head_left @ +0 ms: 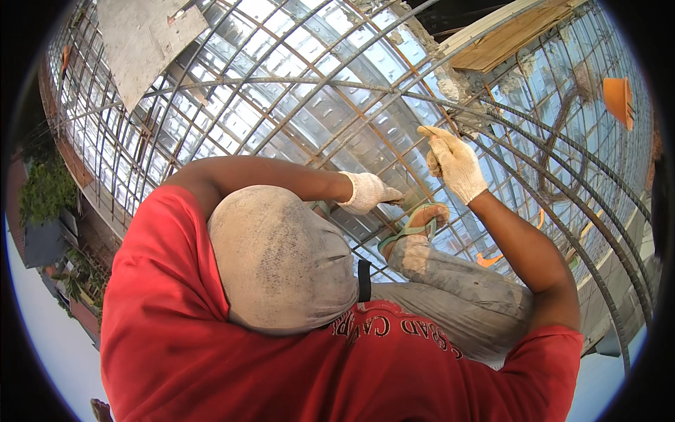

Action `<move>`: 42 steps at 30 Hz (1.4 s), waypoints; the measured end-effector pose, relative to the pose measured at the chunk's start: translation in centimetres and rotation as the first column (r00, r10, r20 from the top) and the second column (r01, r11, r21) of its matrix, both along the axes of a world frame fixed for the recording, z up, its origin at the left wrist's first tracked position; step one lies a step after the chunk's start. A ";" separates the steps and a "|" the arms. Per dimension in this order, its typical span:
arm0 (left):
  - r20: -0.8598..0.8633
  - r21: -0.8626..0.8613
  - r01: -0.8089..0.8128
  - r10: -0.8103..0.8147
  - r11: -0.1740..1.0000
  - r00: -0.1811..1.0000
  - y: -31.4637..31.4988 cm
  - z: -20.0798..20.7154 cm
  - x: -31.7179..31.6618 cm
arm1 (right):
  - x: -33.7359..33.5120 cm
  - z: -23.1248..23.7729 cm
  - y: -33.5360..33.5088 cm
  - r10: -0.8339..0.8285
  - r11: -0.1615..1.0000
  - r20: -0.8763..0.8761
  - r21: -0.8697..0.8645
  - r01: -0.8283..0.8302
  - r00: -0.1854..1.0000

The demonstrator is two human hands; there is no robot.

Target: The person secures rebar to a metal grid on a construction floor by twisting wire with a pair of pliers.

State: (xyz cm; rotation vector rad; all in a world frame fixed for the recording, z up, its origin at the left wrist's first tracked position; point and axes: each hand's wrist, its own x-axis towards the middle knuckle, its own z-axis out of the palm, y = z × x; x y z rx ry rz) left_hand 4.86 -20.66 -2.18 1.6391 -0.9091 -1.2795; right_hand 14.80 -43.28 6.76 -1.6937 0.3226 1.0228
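I squat over a grid of steel reinforcing bars [337,83] laid above shiny ribbed metal decking [281,105]. My left hand [367,193], in a whitish knit glove, reaches low to the grid just left of my sandalled foot [427,216]. Its fingers are closed round something dark and small that I cannot make out. Higher and to the right, my right hand [455,163] is in a matching, soiled glove. Its fingers are curled, with the forefinger lying over the thumb side; a thin dark line shows by the fingertips, too fine to name.
Thick ribbed bars [562,190] curve along the right. A plywood board [517,35] lies at the top right, a pale sheet [148,42] at the upper left. An orange plastic piece [618,102] sits far right, and a bundle of wire [559,151] lies on the grid.
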 end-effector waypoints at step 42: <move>0.644 0.058 -0.673 0.488 0.737 0.589 1.7 -1.3 20.4 | 13.6 -19.0 0.7 0.666 0.525 0.030 -0.729 -0.440 0.746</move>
